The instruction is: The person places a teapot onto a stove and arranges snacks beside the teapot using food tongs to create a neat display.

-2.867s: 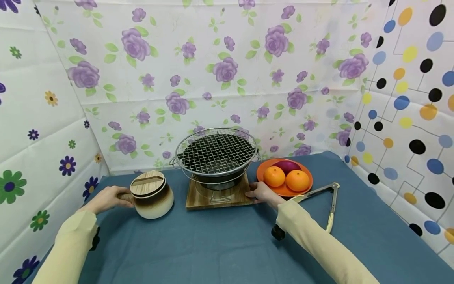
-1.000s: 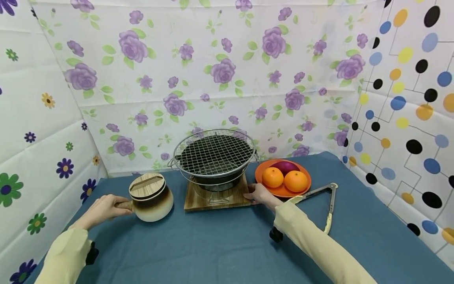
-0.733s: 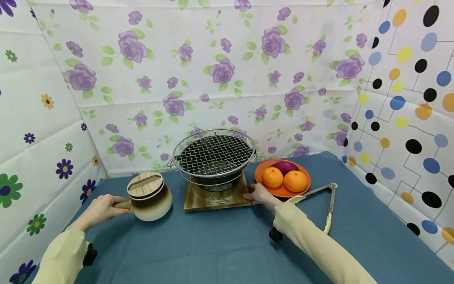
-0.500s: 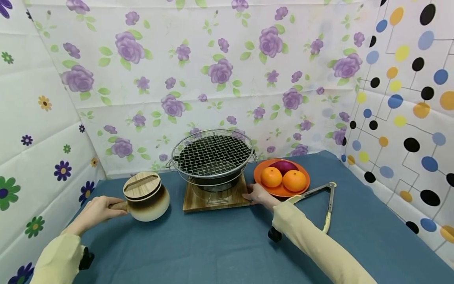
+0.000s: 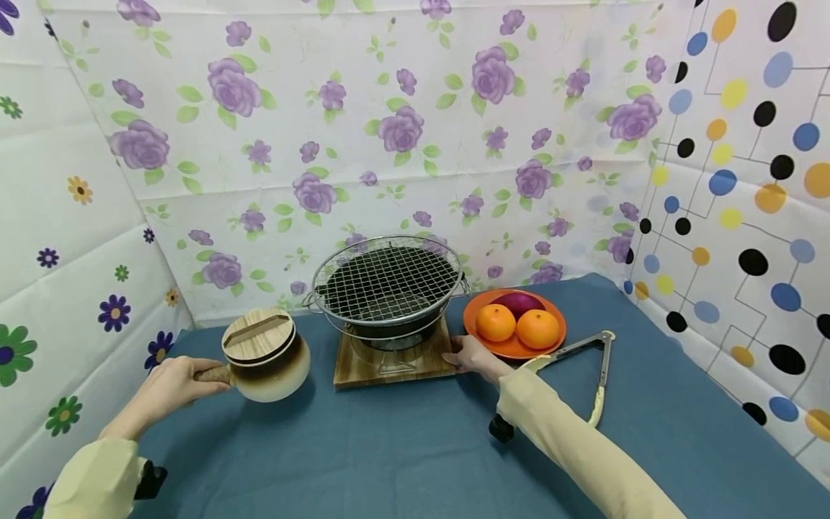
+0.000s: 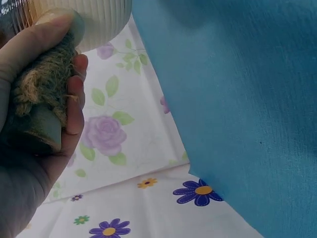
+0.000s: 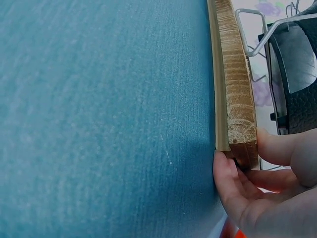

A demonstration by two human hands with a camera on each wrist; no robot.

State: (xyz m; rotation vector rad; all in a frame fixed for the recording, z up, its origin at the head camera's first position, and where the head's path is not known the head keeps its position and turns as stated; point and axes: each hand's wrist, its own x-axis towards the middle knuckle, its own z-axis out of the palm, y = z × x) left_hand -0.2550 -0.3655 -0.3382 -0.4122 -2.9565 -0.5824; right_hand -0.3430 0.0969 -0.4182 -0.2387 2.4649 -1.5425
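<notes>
My left hand (image 5: 170, 389) grips the rope-wrapped handle (image 6: 45, 79) of a ceramic saucepan (image 5: 275, 373), brown at the shoulder and cream below. The pan leans a little toward the hand, and a shadow lies on the cloth beside and below it. Its round wooden lid (image 5: 259, 334) with a flat bar is on top. With my right hand (image 5: 478, 358) I pinch the near right corner of a wooden board (image 5: 363, 366), thumb above and fingers beneath, as the right wrist view shows. On this board stands a round tabletop grill (image 5: 392, 285) with a wire mesh.
Right of the grill, an orange plate (image 5: 512, 349) bears two oranges (image 5: 537, 329) and a purple oval item (image 5: 517, 302). Metal tongs (image 5: 604, 360) with cream-coloured ends lie open near my right forearm. A blue cloth (image 5: 363, 447) covers the table; patterned sheets (image 5: 389, 86) hang behind and at both sides.
My left hand has settled farther along the pan's handle and drawn the pan leftward, now tilted more. My right hand keeps its hold on the board's corner. The head view has shifted slightly.
</notes>
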